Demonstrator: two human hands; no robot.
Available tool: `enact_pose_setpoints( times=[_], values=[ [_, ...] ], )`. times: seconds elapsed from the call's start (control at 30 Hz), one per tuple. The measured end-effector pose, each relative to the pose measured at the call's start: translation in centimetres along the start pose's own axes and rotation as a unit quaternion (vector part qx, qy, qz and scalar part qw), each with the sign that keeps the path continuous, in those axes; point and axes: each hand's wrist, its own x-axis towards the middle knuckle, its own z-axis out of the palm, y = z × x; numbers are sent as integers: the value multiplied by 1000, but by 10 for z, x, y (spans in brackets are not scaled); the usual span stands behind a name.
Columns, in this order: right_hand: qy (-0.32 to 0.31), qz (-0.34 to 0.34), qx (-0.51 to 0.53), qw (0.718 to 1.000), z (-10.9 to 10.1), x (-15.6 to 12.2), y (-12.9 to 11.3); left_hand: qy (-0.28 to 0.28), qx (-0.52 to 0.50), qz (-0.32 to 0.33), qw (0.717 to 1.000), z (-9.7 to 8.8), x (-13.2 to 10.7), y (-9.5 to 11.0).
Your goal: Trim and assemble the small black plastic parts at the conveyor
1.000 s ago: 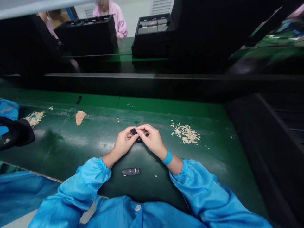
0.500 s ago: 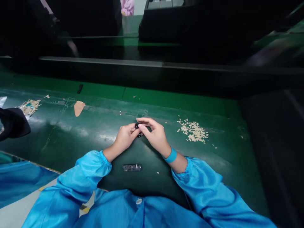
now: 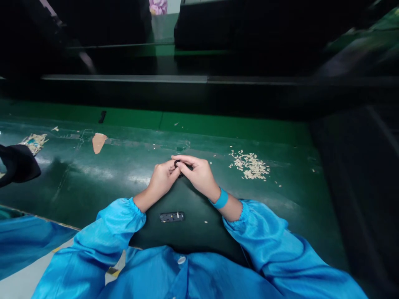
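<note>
Both my hands meet over the green table around a small black part (image 3: 177,162), mostly hidden by the fingers. My left hand (image 3: 161,179) is closed on its left side, thumb and fingers pinching it. From the right, my right hand (image 3: 199,172) presses its thumb and fingers against the same part; a blue band circles that wrist. Nearer to my body lies a flat black module with small metal contacts (image 3: 172,217), which neither hand touches. A tiny pale piece (image 3: 206,222) rests to the right of it.
A scattered heap of small pale pieces (image 3: 252,166) lies on the right. At the left are a pinkish-brown pointed scrap (image 3: 99,143), a pile of pale strips (image 3: 35,143) and a dark object (image 3: 20,164). A dark ledge (image 3: 131,93) runs along the back.
The view has shifted slightly. My hands stay together on the black part, which is now more covered by the fingers. The module lies in the same place on the table.
</note>
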Motion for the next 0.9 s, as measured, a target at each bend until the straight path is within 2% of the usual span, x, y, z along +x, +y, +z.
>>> enact_pose_setpoints(
  times=[0.33,0.47,0.57,0.67,0.77,0.83,0.9],
  values=[
    [7,-12,-12,1000,2,-1,2,7,33,6,999,1,-1,-4],
    [29,-52,-84,995,7,-5,-4,39,85,12,996,2,-5,-3],
    [46,-79,-107,990,7,-6,-6,43,85,15,995,2,-6,0],
    [80,-61,-29,995,1,-2,-4,19,-29,-16,999,0,-5,1],
    [120,-58,5,991,-7,2,0,-20,-177,-76,981,-2,-1,2],
    [105,-68,-33,992,-9,3,0,-48,-204,-79,975,-4,2,2],
    [61,-70,-59,994,-7,3,-2,-73,-200,-54,976,-5,4,1]
  ],
)
